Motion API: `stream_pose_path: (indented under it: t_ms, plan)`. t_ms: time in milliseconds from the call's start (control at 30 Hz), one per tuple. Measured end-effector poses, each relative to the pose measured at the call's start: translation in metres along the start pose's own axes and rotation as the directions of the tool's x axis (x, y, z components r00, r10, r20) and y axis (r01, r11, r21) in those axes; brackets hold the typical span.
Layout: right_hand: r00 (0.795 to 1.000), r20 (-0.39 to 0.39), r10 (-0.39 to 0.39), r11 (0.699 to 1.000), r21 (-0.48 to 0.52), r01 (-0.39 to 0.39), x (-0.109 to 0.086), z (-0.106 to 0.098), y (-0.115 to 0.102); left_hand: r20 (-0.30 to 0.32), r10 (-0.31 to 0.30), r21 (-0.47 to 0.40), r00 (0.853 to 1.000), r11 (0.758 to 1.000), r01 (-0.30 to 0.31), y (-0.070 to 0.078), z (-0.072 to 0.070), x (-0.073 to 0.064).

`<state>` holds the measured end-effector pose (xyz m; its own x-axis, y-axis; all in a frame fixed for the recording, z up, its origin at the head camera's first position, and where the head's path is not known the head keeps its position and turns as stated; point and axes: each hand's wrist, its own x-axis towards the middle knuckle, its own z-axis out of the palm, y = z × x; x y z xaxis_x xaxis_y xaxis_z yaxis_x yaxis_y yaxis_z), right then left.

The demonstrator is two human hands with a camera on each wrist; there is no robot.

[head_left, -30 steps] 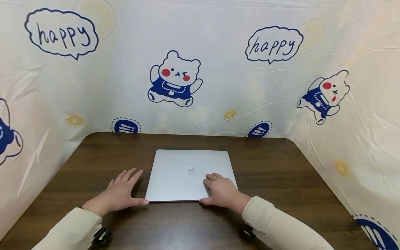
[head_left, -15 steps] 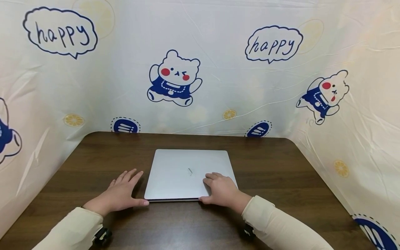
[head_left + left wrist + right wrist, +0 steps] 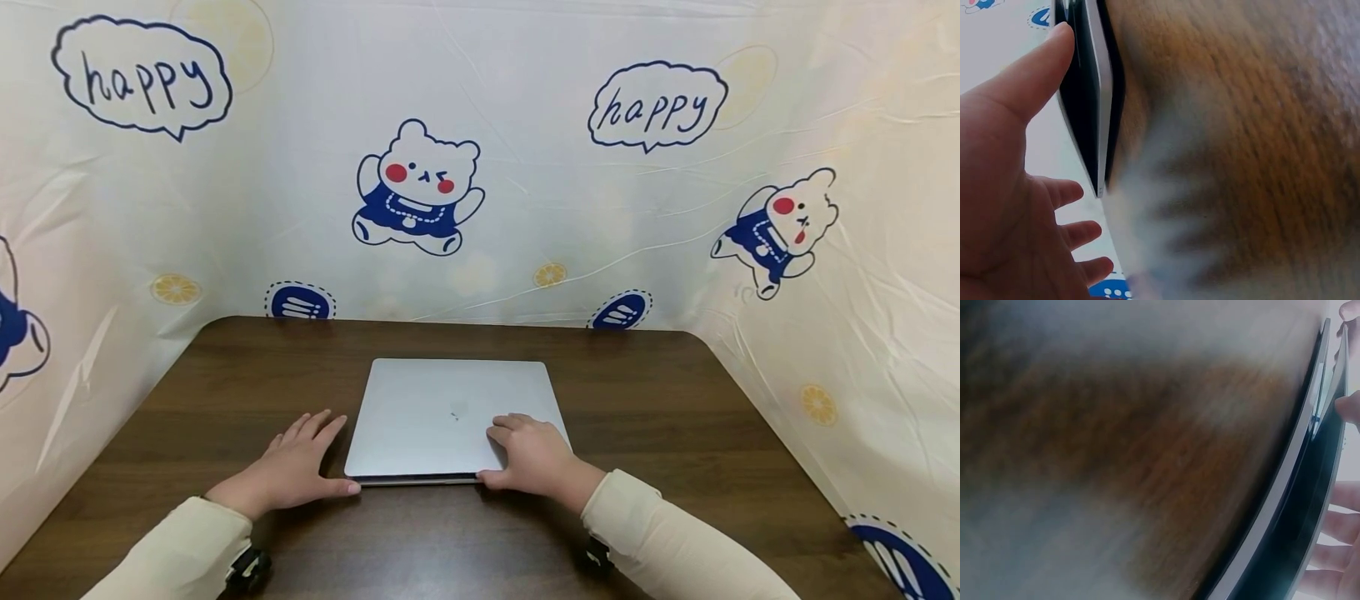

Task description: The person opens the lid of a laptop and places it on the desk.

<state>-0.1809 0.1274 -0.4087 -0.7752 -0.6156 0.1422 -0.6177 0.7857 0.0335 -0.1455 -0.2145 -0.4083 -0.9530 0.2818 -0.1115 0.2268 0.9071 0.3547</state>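
Observation:
A silver laptop (image 3: pixel 420 417) lies on the wooden table, its lid raised slightly so that a narrow dark gap runs along the front edge. In the left wrist view, the dark inner side of the lid (image 3: pixel 1079 100) stands apart from the base (image 3: pixel 1105 81). My left hand (image 3: pixel 288 468) is at the front left corner, fingers spread beside the laptop and thumb at the lid's edge. The right hand (image 3: pixel 534 458) pinches the lid near the front right, thumb at its edge and fingers on top. In the right wrist view, part of that thumb (image 3: pixel 1349 407) shows.
The brown table (image 3: pixel 637 383) extends around the laptop. A pale curtain (image 3: pixel 525 208) printed with bears surrounds its back and sides. Dark wrist devices sit at the left cuff (image 3: pixel 247 568) and right cuff (image 3: pixel 597 552).
The lid's front edge has risen from the base, and a dark gap has appeared. My left hand has shifted very slightly right; the right has hardly moved.

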Motion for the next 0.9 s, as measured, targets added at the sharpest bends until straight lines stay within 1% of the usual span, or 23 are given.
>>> stream_pose_path:
  t_ms: [267, 433, 667, 900]
  plan:
    - [0.999, -0.028, -0.018, 1.0, -0.004, 0.018, -0.0002, -0.0009, 0.0018, 0.003, 0.012, 0.009, 1.0, 1.0, -0.012, 0.0009, 0.0018, 0.0012]
    - [0.999, -0.041, -0.026, 1.0, -0.008, 0.026, -0.0004, -0.0011, 0.0025, 0.02, 0.02, 0.006, 1.0, 1.0, -0.02, 0.0034, 0.003, 0.002]
    - [0.999, -0.048, -0.025, 1.0, -0.008, 0.025, 0.0, -0.0026, 0.0023, 0.043, 0.017, 0.007, 0.999, 1.0, -0.017, 0.0037, 0.0062, 0.0056]
    - [0.999, -0.046, -0.016, 1.0, -0.003, 0.016, 0.0004, -0.0036, 0.0028, 0.044, 0.019, 0.006, 0.999, 1.0, -0.019, 0.0039, 0.0073, 0.0079]
